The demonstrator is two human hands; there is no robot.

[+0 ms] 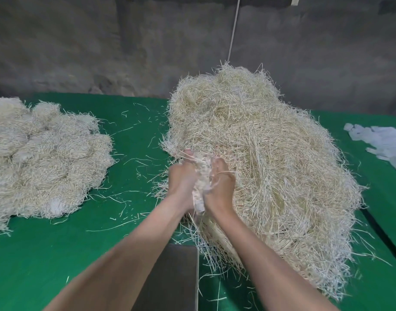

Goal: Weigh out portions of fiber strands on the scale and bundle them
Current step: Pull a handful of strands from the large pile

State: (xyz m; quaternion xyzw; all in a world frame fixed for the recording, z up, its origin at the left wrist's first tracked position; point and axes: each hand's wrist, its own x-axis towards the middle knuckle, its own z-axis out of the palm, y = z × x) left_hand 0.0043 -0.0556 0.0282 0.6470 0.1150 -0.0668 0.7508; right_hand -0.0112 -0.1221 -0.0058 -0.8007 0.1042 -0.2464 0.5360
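Observation:
A big loose heap of pale fiber strands (pixel 260 158) fills the right half of the green table (pixel 58 254). At its near left edge my left hand (pixel 181 180) and my right hand (pixel 221 185) face each other and clasp a handful of strands (pixel 202 173) between them, fingers curled round it. The scale's grey platform (pixel 172 279) lies at the near edge, between my forearms, with nothing on it. A pile of bundled strands (pixel 42 158) sits at the left.
White strips (pixel 381 142) lie at the far right of the table. Stray strands are scattered over the green cloth between the two piles. A white cord (pixel 234 28) hangs down in front of the grey wall behind the heap.

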